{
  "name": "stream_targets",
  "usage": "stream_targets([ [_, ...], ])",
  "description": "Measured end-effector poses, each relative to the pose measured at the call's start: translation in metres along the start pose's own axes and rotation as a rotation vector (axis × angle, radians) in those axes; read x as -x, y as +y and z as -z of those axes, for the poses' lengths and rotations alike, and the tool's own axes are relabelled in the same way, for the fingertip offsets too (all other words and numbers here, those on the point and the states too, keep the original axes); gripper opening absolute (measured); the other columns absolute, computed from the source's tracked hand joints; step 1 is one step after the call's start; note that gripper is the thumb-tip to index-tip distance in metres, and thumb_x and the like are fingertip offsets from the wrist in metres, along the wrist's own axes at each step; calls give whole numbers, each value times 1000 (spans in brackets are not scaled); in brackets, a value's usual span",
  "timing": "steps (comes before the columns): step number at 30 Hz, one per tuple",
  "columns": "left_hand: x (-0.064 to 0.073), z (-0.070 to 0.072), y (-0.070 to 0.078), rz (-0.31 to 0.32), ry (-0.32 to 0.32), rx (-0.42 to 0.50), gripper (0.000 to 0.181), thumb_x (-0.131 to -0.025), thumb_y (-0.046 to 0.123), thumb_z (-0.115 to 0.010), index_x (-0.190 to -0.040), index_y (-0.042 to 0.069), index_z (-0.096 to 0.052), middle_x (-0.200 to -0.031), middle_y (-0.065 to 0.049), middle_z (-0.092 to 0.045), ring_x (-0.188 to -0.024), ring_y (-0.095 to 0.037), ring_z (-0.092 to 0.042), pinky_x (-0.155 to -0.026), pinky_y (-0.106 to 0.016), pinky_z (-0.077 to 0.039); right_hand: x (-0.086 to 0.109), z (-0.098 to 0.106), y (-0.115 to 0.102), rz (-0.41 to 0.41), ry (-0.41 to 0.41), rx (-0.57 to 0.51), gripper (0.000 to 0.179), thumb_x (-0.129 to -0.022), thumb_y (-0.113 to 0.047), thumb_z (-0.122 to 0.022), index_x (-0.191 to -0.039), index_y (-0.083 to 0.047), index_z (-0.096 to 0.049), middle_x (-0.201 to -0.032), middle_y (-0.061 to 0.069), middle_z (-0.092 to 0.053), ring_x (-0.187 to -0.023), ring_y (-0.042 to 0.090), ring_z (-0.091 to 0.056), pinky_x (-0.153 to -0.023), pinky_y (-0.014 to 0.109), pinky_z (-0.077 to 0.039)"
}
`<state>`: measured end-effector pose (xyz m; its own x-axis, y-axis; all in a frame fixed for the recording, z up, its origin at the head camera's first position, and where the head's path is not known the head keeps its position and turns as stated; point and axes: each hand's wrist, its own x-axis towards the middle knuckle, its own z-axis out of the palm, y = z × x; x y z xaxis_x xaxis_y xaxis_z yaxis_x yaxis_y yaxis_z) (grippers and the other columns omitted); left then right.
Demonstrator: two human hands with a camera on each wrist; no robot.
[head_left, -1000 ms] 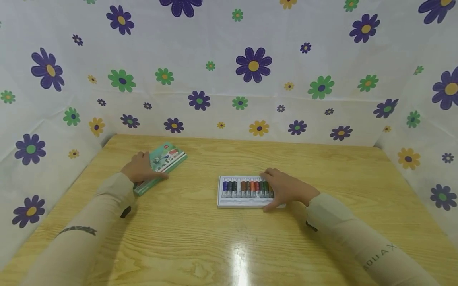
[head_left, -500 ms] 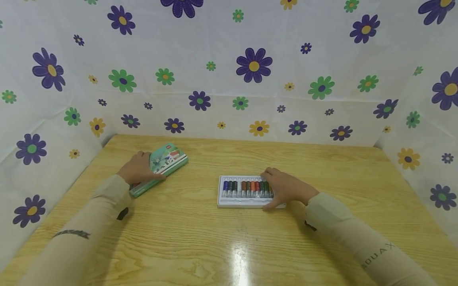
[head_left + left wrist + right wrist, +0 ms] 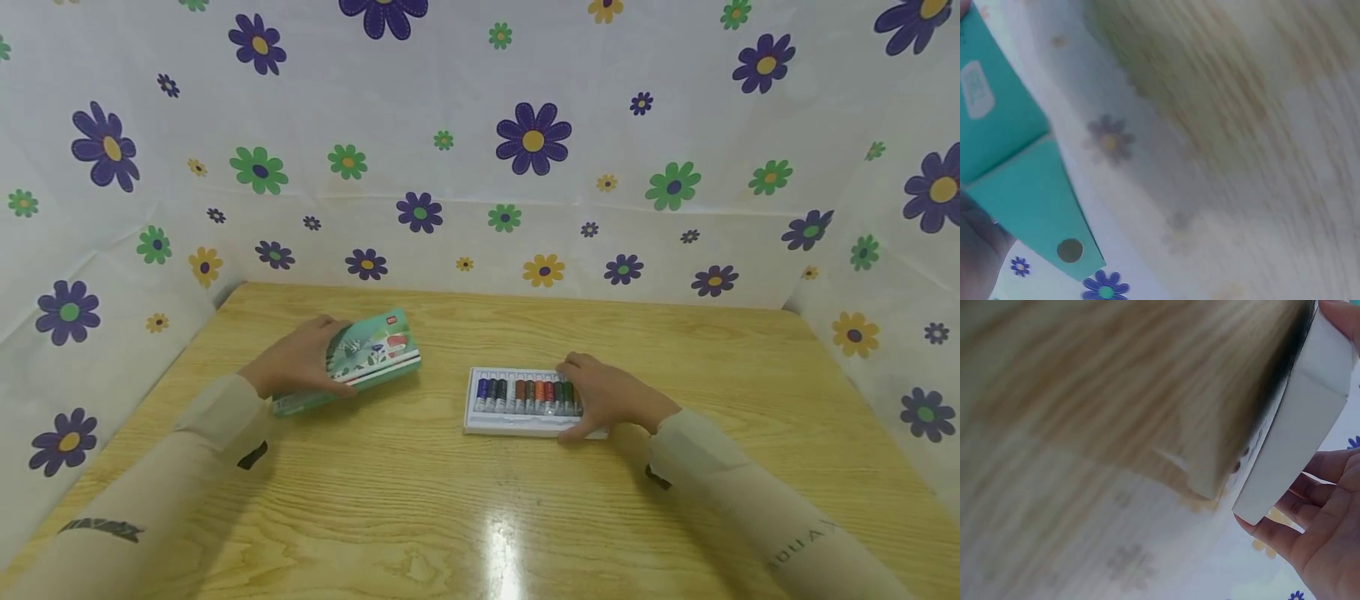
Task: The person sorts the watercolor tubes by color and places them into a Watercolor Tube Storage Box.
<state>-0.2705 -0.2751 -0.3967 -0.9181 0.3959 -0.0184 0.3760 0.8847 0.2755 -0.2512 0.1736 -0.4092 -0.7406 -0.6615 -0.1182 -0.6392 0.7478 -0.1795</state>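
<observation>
My left hand (image 3: 300,358) grips a flat green printed box (image 3: 382,346) across its left part, thumb along the near edge and fingers over the far side. The box is tilted, its right end pointing up and right. In the left wrist view its teal side (image 3: 997,100) shows, with a teal end panel (image 3: 1041,200) bearing a round dark spot. To the right, my right hand (image 3: 615,396) holds the right end of a white tray (image 3: 517,423) with a row of paint tubes (image 3: 528,396). The right wrist view shows the tray's plain white side (image 3: 1304,419) between thumb and fingers (image 3: 1282,537).
Both things are over a wooden table (image 3: 420,517) with a shiny patch of reflected light near the front. A white cloth with purple, green and yellow flowers (image 3: 600,100) rises behind the table and along both sides.
My left hand has moved right with the green box, which has turned and tilted toward the tray. The right hand and paint tray have shifted slightly right.
</observation>
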Motion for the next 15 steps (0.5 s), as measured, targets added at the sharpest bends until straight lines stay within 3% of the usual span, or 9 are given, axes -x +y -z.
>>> stream_targets([
  [6, 6, 6, 15, -45, 3, 2, 109, -59, 58, -80, -140, -1, -37, -128, -18, -49, -112, -31, -50, -97, -53, -42, 11, 5, 9, -30, 20, 14, 100, -62, -62, -75, -132, 3, -46, -123, 15, -50, -110, 26, -50, -97, 44, -46],
  [15, 9, 8, 22, -62, 19, 4, 106, -57, 55, -82, -140, 4, -39, -125, -14, -50, -109, -27, -51, -95, -50, -43, 29, 15, 22, -72, 46, 38, 100, -62, -61, -77, -131, 4, -47, -122, 16, -51, -109, 27, -51, -95, 45, -47],
])
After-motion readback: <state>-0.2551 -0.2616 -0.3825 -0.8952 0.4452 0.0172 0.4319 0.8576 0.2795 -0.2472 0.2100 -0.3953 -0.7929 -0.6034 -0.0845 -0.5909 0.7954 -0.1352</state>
